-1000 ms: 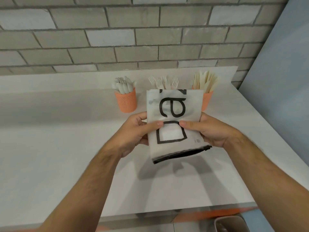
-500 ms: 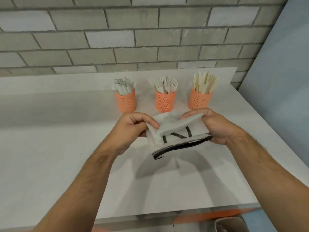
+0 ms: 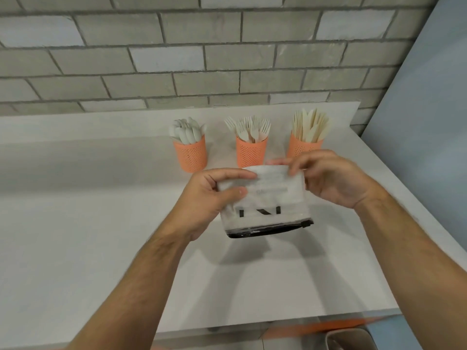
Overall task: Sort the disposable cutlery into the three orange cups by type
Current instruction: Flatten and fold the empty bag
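Observation:
Three orange mesh cups stand in a row near the wall. The left cup (image 3: 192,157) holds white spoons (image 3: 187,132), the middle cup (image 3: 251,154) holds forks (image 3: 250,128), and the right cup (image 3: 299,147) holds pale knives (image 3: 310,127). In front of them I hold a folded white bag (image 3: 265,205) with black lettering and a black zip edge, above the counter. My left hand (image 3: 209,198) grips its left side, thumb on the front. My right hand (image 3: 331,180) pinches the folded top edge from the right.
The white counter (image 3: 88,223) runs up to a grey brick wall (image 3: 202,59). A blue-grey panel (image 3: 429,122) bounds the right side. Below the counter's front edge, at the bottom right, the rim of a grey bin (image 3: 348,337) shows beside an orange strip.
The bag was upright and flat a second ago. Both hands have folded its top half down toward me, halving its height and uncovering the middle and right cups.

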